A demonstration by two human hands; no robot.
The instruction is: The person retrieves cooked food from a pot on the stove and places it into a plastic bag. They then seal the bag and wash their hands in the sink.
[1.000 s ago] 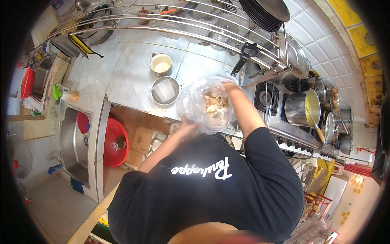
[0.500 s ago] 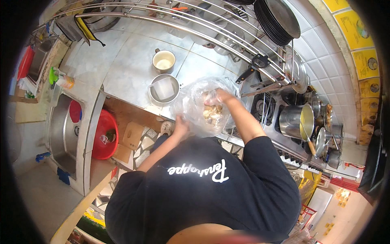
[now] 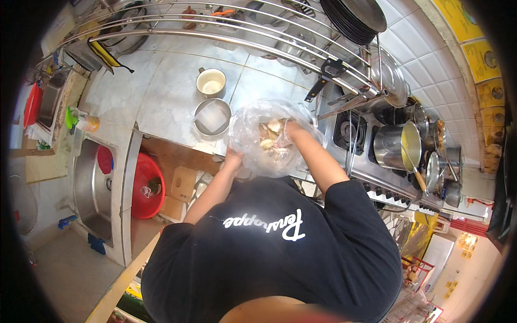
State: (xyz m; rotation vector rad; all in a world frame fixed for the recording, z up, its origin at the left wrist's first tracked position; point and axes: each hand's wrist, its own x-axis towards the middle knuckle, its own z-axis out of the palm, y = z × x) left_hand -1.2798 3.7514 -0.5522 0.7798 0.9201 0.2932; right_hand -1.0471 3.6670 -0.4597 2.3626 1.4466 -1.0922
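Observation:
A large clear plastic bag point(image 3: 250, 121) stands open at the counter's front edge, close to my body. Pale and brownish food pieces point(image 3: 274, 129) lie inside it; their exact kind is unclear. My left hand point(image 3: 233, 160) is closed on the bag's left side. From the right, my right hand point(image 3: 293, 132) reaches down into the bag beside the pieces, its fingers hidden by them and the plastic. Left of the bag, a metal bowl point(image 3: 198, 128) holds a translucent white plastic container point(image 3: 211, 117). Just behind that bowl sits a cream-coloured mug point(image 3: 210, 83).
On the right, a stove point(image 3: 344, 134) carries a tall pot point(image 3: 389, 148) with a wooden-handled utensil. A metal rack point(image 3: 242, 40) arches over the counter, and a black-handled knife point(image 3: 318, 88) hangs from it. To the left are a sink point(image 3: 91, 185) and a red basin point(image 3: 141, 202) below counter level.
My right hand has gone deeper into the bag, and the food pieces inside have shifted and show more. The bag's mouth is wider. My left hand stays at its left side.

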